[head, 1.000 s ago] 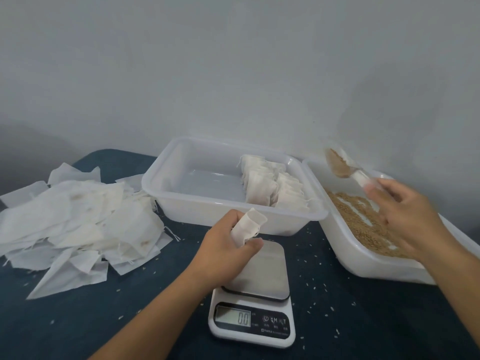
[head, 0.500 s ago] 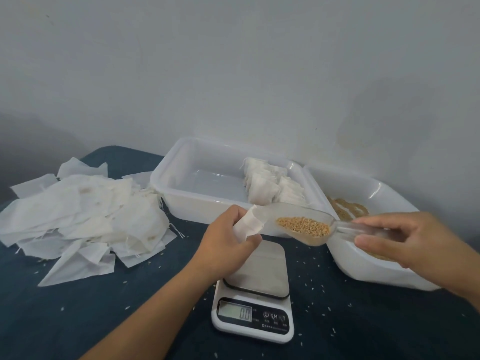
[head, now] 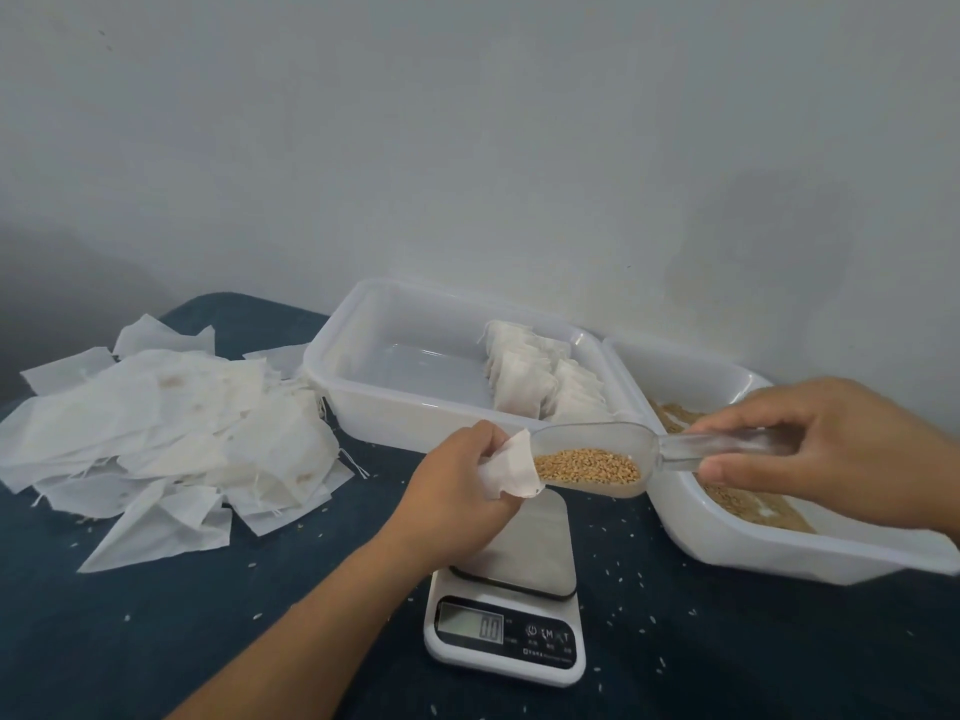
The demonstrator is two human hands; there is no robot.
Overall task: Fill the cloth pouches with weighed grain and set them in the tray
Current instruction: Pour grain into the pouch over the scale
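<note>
My left hand grips a white cloth pouch above the scale, its mouth turned right. My right hand holds a clear plastic scoop by the handle; the scoop carries brown grain and its tip touches the pouch's mouth. The scale's display reads zero and its plate is bare. Behind stands a white tray with several filled pouches packed at its right end. At the right, a white tub of grain lies under my right hand.
A heap of empty white pouches lies on the dark blue cloth at the left. Loose grains are scattered over the cloth around the scale. A pale wall stands close behind the tray and tub.
My right hand lifted the loaded scoop out of the tub and carried it left to the pouch's mouth. My left hand kept the pouch over the scale.
</note>
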